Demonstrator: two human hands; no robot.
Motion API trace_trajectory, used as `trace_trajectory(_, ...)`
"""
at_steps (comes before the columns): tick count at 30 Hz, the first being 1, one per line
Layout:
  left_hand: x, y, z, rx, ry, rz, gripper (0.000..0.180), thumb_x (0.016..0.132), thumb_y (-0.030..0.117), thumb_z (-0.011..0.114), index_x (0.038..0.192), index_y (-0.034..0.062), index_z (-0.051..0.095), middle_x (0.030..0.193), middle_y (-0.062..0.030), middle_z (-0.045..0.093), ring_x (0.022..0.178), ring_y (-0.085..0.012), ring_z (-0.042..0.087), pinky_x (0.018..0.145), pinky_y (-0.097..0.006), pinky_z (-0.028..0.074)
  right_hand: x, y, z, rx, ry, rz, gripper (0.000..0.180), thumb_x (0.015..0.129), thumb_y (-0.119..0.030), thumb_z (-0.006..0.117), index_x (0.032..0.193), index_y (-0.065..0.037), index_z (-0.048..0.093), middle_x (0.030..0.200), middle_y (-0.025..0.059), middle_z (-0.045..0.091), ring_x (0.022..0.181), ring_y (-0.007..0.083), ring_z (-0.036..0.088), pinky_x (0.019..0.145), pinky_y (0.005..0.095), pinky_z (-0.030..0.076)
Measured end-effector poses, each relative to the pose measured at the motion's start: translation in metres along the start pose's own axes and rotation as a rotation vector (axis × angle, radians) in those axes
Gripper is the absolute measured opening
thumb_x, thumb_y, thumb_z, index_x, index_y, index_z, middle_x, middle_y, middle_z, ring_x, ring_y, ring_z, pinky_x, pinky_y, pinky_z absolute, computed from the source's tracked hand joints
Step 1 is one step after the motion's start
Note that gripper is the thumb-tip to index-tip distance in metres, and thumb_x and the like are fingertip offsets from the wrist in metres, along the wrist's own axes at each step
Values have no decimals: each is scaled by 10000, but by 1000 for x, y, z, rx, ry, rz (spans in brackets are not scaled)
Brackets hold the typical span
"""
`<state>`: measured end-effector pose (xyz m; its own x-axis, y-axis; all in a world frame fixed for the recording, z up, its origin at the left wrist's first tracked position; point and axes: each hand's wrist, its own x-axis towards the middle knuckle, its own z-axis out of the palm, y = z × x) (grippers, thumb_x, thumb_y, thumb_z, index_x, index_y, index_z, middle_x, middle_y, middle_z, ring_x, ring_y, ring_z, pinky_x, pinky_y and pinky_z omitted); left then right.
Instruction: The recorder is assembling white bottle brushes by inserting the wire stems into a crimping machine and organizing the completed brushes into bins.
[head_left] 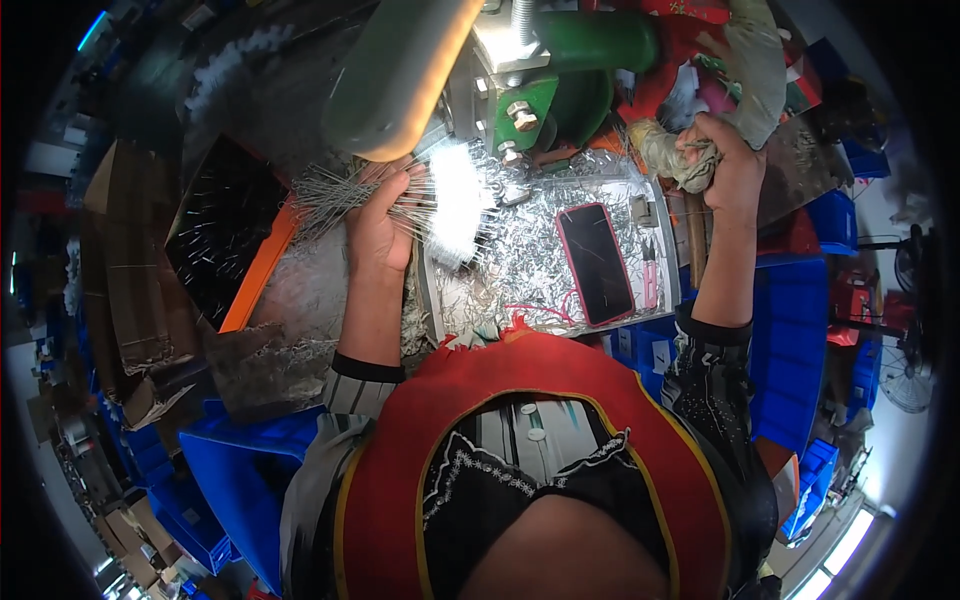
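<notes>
My left hand (380, 230) is closed around a bundle of thin metal wires (330, 200), which fan out on both sides of the fist. Bright glare hides part of the bundle's right end. My right hand (738, 165) grips a cloth-wrapped handle (665, 158) beside a green machine (600, 45) with bolts (522, 115). Below the machine lies a shallow tray (432, 310) strewn with small shiny metal scraps (525, 240). To the left of my left hand, a black box with an orange edge (262, 275) holds more loose wires.
A phone in a pink case (597, 265) lies on the tray, next to a small pink-handled tool (650, 275). A rounded green lamp (400, 80) hangs close above my left hand. Blue bins (245, 490) stand at both sides; cardboard (140, 260) is at the left.
</notes>
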<state>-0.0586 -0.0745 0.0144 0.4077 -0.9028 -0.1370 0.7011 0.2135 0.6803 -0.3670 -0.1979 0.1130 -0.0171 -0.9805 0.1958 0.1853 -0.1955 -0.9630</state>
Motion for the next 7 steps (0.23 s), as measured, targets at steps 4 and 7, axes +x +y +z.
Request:
trace_trajectory(4,0,-2,-1,5,26,8,361,720,-80,499,1071,-29,430,978,-149,538,893,-249,545,804,-362,457,2,3,-4,-8,-34,-9,112,708,-29,534,651,64,560,529,147,491,481,225,496,581,334,450)
trace_trajectory(7,5,-9,-8,14,75,59,372,720,-72,505,1080,-27,422,999,-152,529,893,-250,545,810,-364,455,1,-4,-2,-65,25,80,117,710,-33,539,649,65,558,567,165,524,540,248,546,589,333,461)
